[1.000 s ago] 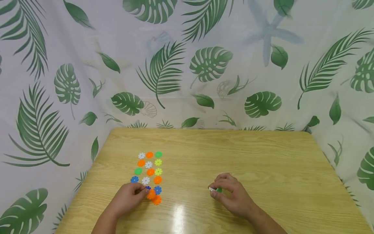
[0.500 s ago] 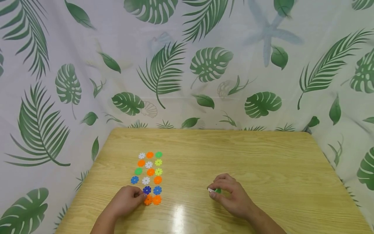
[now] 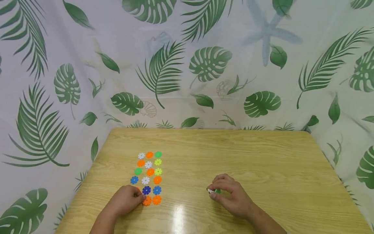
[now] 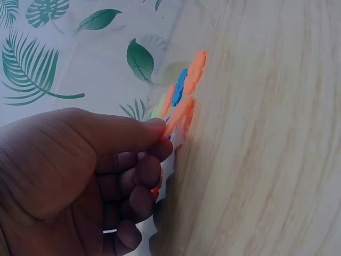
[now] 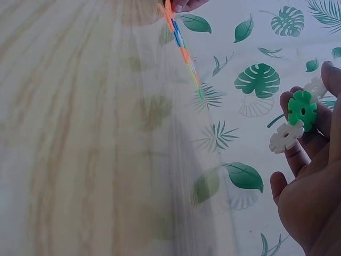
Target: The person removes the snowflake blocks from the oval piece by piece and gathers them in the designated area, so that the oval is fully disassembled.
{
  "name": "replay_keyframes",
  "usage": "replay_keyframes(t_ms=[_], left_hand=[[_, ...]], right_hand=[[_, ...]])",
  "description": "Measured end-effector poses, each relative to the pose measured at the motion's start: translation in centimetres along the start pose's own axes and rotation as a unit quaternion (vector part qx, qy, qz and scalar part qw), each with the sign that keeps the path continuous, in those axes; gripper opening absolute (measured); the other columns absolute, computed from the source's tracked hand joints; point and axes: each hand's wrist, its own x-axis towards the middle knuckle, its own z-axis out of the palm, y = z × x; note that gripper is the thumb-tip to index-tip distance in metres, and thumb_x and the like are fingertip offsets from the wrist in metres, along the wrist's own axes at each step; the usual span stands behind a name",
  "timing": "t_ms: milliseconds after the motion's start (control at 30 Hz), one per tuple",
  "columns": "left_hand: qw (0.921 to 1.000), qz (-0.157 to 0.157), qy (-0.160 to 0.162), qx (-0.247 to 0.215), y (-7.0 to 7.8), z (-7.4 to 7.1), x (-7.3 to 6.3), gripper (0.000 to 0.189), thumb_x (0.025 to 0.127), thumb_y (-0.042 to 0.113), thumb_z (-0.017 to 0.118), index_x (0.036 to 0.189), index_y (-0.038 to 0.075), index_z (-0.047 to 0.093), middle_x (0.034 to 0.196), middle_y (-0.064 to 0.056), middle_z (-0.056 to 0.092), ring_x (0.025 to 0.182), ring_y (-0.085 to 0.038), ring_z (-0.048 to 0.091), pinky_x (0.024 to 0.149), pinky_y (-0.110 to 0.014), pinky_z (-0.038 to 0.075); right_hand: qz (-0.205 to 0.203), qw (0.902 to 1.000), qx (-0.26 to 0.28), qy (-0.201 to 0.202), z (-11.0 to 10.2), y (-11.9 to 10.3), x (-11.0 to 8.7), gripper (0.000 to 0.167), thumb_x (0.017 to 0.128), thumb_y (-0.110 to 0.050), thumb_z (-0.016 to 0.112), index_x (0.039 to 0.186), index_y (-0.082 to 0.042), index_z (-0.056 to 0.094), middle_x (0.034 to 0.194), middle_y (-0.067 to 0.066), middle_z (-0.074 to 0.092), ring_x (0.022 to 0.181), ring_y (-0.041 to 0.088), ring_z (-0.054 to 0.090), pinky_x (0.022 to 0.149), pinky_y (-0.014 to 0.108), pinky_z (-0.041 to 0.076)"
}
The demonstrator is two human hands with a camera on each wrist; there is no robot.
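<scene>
Notched plastic snowflake discs lie in rows of three at the table's left. My left hand [image 3: 125,199] is at the nearest row, its thumb and index finger pinching an orange disc [image 4: 178,114] by the edge. In the head view that disc sits just left of another orange disc [image 3: 156,199] and below a dark blue disc [image 3: 146,190]. Part of one more orange disc [image 3: 138,188] peeks out from behind the hand. Further right, my right hand [image 3: 232,195] holds a green disc [image 5: 302,111] and two white ones, the nearer white disc [image 5: 286,136] overlapping the green.
Behind the left hand, the rows go on with blue, white, orange, green and yellow discs, up to a green disc [image 3: 158,154] at the far end. The wooden table [image 3: 248,156] meets a leaf-printed cloth [image 3: 175,113] at its back and sides.
My left hand has brought the orange disc down and left, level with its orange neighbour, uncovering the dark blue disc. The right hand has barely moved.
</scene>
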Motion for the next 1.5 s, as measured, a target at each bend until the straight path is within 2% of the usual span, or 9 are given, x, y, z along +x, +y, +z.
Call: replay_keyframes(t_ms=[167, 467, 667, 800, 967, 1200, 1400, 1500], left_hand=[[0.9999, 0.003, 0.004, 0.015, 0.0, 0.0, 0.2, 0.025, 0.095, 0.030, 0.075, 0.074, 0.018, 0.072, 0.069, 0.008, 0.063, 0.061, -0.013, 0.051, 0.060, -0.032, 0.044], [0.9990, -0.023, 0.014, 0.035, 0.4, 0.1, 0.3, 0.026, 0.095, 0.030, 0.077, 0.072, 0.019, 0.071, 0.069, 0.008, 0.062, 0.063, -0.013, 0.051, 0.064, -0.033, 0.044], [0.9995, -0.014, 0.019, 0.023, 0.7, 0.1, 0.2, 0.029, 0.095, 0.033, 0.076, 0.070, 0.019, 0.069, 0.066, 0.008, 0.059, 0.061, -0.013, 0.049, 0.061, -0.031, 0.041], [0.9996, 0.009, 0.026, 0.012, 1.3, 0.3, 0.2, 0.033, 0.096, 0.035, 0.075, 0.068, 0.020, 0.064, 0.063, 0.010, 0.056, 0.059, -0.011, 0.047, 0.058, -0.029, 0.039], [0.9977, 0.053, 0.033, -0.024, 2.0, 0.3, 0.6, 0.024, 0.098, 0.033, 0.073, 0.077, 0.022, 0.071, 0.069, 0.012, 0.061, 0.063, -0.009, 0.051, 0.060, -0.027, 0.044], [0.9889, 0.115, 0.034, -0.087, 3.4, 0.9, 1.1, 0.012, 0.099, 0.025, 0.073, 0.090, 0.018, 0.076, 0.076, 0.010, 0.065, 0.060, -0.006, 0.052, 0.055, -0.025, 0.048], [0.9822, 0.162, 0.042, -0.084, 5.0, 1.5, 1.6, 0.006, 0.099, 0.028, 0.073, 0.095, 0.024, 0.073, 0.081, 0.015, 0.064, 0.070, -0.006, 0.057, 0.063, -0.026, 0.051], [0.9779, 0.185, 0.050, -0.084, 5.8, 1.7, 1.9, 0.006, 0.099, 0.028, 0.073, 0.101, 0.022, 0.073, 0.085, 0.018, 0.065, 0.078, -0.006, 0.061, 0.069, -0.028, 0.053]], right_hand=[[-0.006, 1.0000, 0.000, -0.006, 0.1, 0.2, 0.0, 0.026, 0.096, -0.007, 0.073, 0.112, -0.028, 0.075, 0.110, -0.004, 0.067, 0.110, 0.017, 0.057, 0.091, 0.035, 0.049], [-0.018, 0.9998, -0.006, -0.010, 0.1, 0.1, 0.1, 0.025, 0.097, -0.007, 0.072, 0.112, -0.027, 0.075, 0.108, -0.007, 0.069, 0.111, 0.017, 0.056, 0.093, 0.036, 0.048], [-0.019, 0.9998, -0.006, -0.009, 0.0, 0.0, 0.1, 0.025, 0.096, -0.007, 0.073, 0.111, -0.026, 0.075, 0.107, -0.008, 0.070, 0.111, 0.017, 0.056, 0.093, 0.035, 0.048], [-0.013, 0.9998, 0.003, -0.012, 0.1, 0.1, 0.0, 0.024, 0.096, -0.008, 0.074, 0.111, -0.026, 0.075, 0.109, -0.005, 0.067, 0.110, 0.018, 0.056, 0.093, 0.035, 0.048], [-0.015, 0.9998, 0.010, -0.013, 0.2, 0.0, 0.0, 0.024, 0.096, -0.008, 0.075, 0.111, -0.026, 0.075, 0.108, -0.005, 0.067, 0.109, 0.018, 0.055, 0.092, 0.036, 0.048], [-0.011, 0.9999, 0.000, -0.010, 0.3, -0.3, 0.2, 0.022, 0.096, -0.010, 0.074, 0.111, -0.027, 0.075, 0.108, -0.006, 0.066, 0.108, 0.017, 0.055, 0.092, 0.036, 0.047], [-0.017, 0.9998, -0.005, -0.003, 0.4, -0.3, 0.3, 0.021, 0.097, -0.010, 0.074, 0.109, -0.027, 0.075, 0.107, -0.005, 0.065, 0.105, 0.017, 0.056, 0.089, 0.035, 0.049], [-0.016, 0.9998, -0.011, 0.001, 0.4, -0.3, 0.4, 0.021, 0.097, -0.011, 0.074, 0.109, -0.028, 0.075, 0.107, -0.005, 0.065, 0.104, 0.016, 0.057, 0.088, 0.035, 0.049]])
